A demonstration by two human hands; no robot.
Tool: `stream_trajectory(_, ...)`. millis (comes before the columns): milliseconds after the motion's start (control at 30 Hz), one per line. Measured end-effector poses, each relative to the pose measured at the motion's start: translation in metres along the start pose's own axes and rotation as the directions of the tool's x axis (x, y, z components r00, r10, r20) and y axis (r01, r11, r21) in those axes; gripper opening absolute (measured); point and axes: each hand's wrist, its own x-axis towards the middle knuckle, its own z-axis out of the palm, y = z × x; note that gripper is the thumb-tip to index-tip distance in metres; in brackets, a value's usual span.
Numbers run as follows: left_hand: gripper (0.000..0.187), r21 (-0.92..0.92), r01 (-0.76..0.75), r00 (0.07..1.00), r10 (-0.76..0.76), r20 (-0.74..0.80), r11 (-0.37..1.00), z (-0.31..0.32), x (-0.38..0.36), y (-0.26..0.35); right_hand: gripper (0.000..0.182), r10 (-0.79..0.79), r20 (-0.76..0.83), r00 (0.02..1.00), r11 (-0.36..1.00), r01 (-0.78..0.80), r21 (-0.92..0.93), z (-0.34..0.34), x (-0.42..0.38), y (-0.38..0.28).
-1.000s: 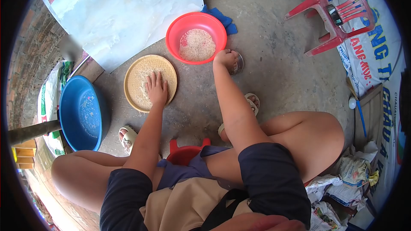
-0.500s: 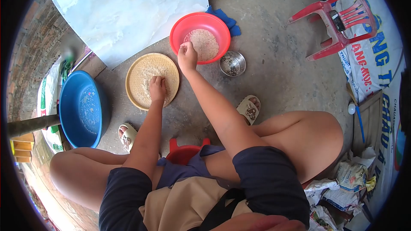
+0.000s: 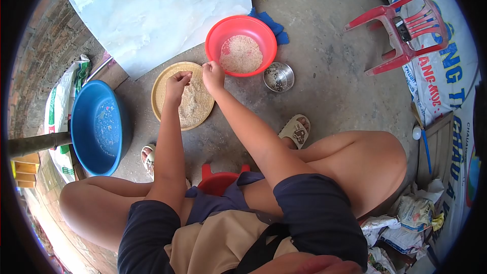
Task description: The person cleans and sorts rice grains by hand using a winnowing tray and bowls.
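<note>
1. And here is the left hand (image 3: 176, 87), up over the tray (image 3: 190, 128), thumb and fingers drawn to a narrow pinch; whether a speck sits between the tips, the view is too small to tell.
2. Over to the right hand (image 3: 213, 77): it is curled close beside the other, by the tray's edge nearest the red bowl (image 3: 272, 50). The fingers are bent in, and what they hold, if anything, cannot be told.
3. Now the grain (image 3: 190, 107)! One share lies loose and uneven on the tray, just past the hands; another pale share sits in the bottom of the red bowl.
4. Just beside that bowl, the metal bowl (image 3: 289, 77) carries a little pale and dark matter, mixed, too fine to name.
5. So how far along? Judging by how things lie, it is mid-work: grain is shared out between vessels, and a good amount on the tray looks unfinished. Which share has been dealt with, the view does not settle.
6. Out to the left stands the blue tub (image 3: 81, 122), pale bits scattered over its inside.
7. Around the edges: a blue cloth (image 3: 278, 29) against the red bowl, a pale sheet (image 3: 152, 15) on the floor (image 3: 329, 86), and a red chair (image 3: 390, 15) off to the right.
</note>
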Motion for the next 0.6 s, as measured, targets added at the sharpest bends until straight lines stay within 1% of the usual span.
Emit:
stream_trajectory(33, 0.013, -0.029, -0.007, 0.998, 0.009, 0.056, 1.0, 0.002, -0.001, 0.012, 0.024, 0.14, 0.127, 0.982, 0.977, -0.158, 0.143, 0.02, 0.006, 0.029)
stream_trajectory(67, 0.014, 0.007, -0.022, 0.996, 0.021, 0.089, 1.0, 0.003, -0.001, 0.02, 0.03, 0.255, 0.27, 0.929, 0.909, -0.325, 0.26, 0.024, 0.007, 0.029)
stream_trajectory(100, 0.014, 0.007, -0.021, 0.996, 0.021, 0.088, 1.0, 0.005, -0.001, 0.028, 0.03, 0.255, 0.27, 0.928, 0.909, -0.326, 0.26, 0.026, 0.005, 0.032)
stream_trajectory(133, 0.014, 0.047, -0.019, 0.993, 0.013, 0.121, 0.999, 0.006, -0.001, 0.034, 0.034, 0.438, 0.452, 0.777, 0.684, -0.614, 0.393, 0.014, -0.002, 0.008)
stream_trajectory(167, 0.015, 0.087, -0.019, 0.988, 0.005, 0.154, 0.996, 0.008, -0.001, 0.039, 0.039, 0.519, 0.643, 0.564, 0.361, -0.826, 0.433, 0.007, -0.008, -0.009)
stream_trajectory(200, 0.015, 0.086, -0.019, 0.988, 0.005, 0.154, 0.996, 0.009, -0.001, 0.045, 0.039, 0.519, 0.643, 0.563, 0.361, -0.826, 0.432, 0.006, -0.011, -0.016)
stream_trajectory(267, 0.015, 0.332, -0.048, 0.985, -0.009, 0.17, 0.942, 0.013, -0.003, 0.056, 0.038, 0.539, 0.66, 0.524, 0.235, -0.846, 0.479, 0.01, -0.015, -0.021)
stream_trajectory(300, 0.015, 0.331, -0.048, 0.986, -0.009, 0.169, 0.942, 0.015, -0.005, 0.061, 0.038, 0.539, 0.66, 0.523, 0.236, -0.846, 0.478, 0.01, -0.016, -0.023)
stream_trajectory(367, 0.018, 0.419, -0.03, 0.963, -0.087, 0.257, 0.908, 0.019, -0.009, 0.07, 0.037, 0.458, 0.668, 0.587, 0.19, -0.798, 0.572, 0.011, -0.016, -0.018)
stream_trajectory(400, 0.018, 0.419, -0.029, 0.962, -0.088, 0.257, 0.908, 0.021, -0.011, 0.074, 0.037, 0.458, 0.668, 0.587, 0.189, -0.798, 0.572, 0.011, -0.016, -0.015)
stream_trajectory(467, 0.023, 0.503, -0.082, 0.944, -0.094, 0.315, 0.86, 0.023, -0.013, 0.079, 0.03, 0.478, 0.657, 0.583, 0.155, -0.792, 0.59, 0.012, -0.012, -0.008)
stream_trajectory(500, 0.023, 0.504, -0.081, 0.944, -0.095, 0.315, 0.86, 0.023, -0.014, 0.08, 0.03, 0.478, 0.657, 0.582, 0.153, -0.793, 0.59, 0.012, -0.009, -0.005)
stream_trajectory(567, 0.029, 0.52, -0.188, 0.968, 0.069, 0.241, 0.833, 0.021, -0.012, 0.077, 0.026, 0.552, 0.628, 0.549, 0.179, -0.813, 0.554, 0.008, -0.004, -0.002)
stream_trajectory(600, 0.029, 0.52, -0.188, 0.968, 0.068, 0.24, 0.833, 0.02, -0.011, 0.076, 0.026, 0.552, 0.628, 0.548, 0.178, -0.813, 0.554, 0.008, -0.001, -0.002)
